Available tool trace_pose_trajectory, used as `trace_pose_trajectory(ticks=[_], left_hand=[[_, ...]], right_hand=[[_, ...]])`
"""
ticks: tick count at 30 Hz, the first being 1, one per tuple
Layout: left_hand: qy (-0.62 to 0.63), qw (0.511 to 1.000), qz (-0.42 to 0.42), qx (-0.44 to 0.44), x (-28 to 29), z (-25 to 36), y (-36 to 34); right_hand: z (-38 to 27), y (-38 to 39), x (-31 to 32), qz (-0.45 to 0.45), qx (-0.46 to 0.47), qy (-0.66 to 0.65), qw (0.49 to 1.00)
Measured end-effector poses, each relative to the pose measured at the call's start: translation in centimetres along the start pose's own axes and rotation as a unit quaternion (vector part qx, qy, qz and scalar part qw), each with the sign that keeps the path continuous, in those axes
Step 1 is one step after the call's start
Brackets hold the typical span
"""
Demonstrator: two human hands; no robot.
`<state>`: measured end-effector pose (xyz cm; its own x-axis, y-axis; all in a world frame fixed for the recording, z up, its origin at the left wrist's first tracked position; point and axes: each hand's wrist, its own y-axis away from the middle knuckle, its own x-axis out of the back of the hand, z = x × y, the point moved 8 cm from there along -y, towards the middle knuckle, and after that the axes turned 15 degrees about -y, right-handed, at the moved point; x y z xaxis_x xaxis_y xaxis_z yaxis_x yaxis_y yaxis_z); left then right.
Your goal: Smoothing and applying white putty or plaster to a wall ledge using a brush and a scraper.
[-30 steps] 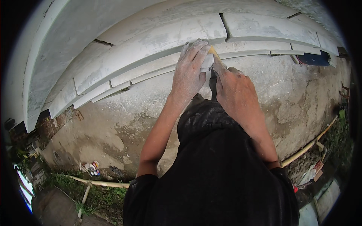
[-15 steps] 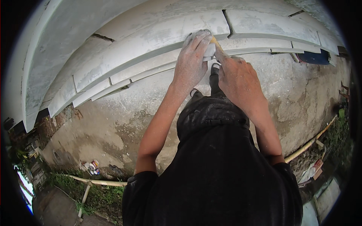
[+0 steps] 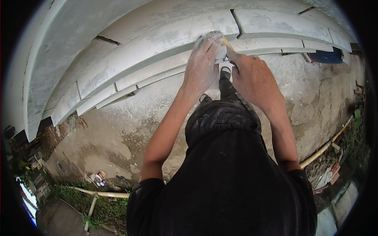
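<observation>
My left hand (image 3: pixel 202 65), coated in pale dust, presses its fingertips to the lower edge of a white-painted stepped panel (image 3: pixel 173 39). Its fingers and thumb close round a small grey-white piece (image 3: pixel 221 54), which looks flat or folded. Just right of it, my right hand (image 3: pixel 254 76) is curled, its fingers at a narrow yellow strip (image 3: pixel 226 42) that runs up beside the left fingertips. Most of the strip and of the grey-white piece is hidden by my fingers, so their kind cannot be made out. The two hands almost touch.
More stepped white boards (image 3: pixel 283 25) with dark gaps run overhead to both sides. Below lies a stained concrete floor (image 3: pixel 118 137). Bamboo poles (image 3: pixel 106 194) edge it, with greenery beyond. Litter (image 3: pixel 98 178) lies at lower left, and a dark blue object (image 3: pixel 328 56) at upper right.
My right hand has shifted slightly right and down, while the left stays at the panel edge. The grey-white piece has moved a little to the right.
</observation>
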<state>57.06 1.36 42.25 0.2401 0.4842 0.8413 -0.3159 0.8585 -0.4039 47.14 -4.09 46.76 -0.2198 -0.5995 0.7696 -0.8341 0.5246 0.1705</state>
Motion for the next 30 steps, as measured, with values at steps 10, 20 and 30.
trace_pose_trajectory(ticks=[10, 20, 30], left_hand=[[0.02, 1.0, 0.012, 0.016, 0.3, -1.0, -1.0], [-0.017, 0.999, -0.035, -0.008, 0.2, -1.8, -2.5], [0.005, 0.999, -0.035, 0.0, 1.2, -2.4, -3.2]], right_hand=[[0.1, -1.6, -0.2, 0.009, 0.02, 0.018, 1.0], [0.0, -2.2, -0.2, 0.013, 0.02, 0.022, 0.999], [0.1, -3.3, -0.3, 0.08, 0.074, -0.022, 0.994]])
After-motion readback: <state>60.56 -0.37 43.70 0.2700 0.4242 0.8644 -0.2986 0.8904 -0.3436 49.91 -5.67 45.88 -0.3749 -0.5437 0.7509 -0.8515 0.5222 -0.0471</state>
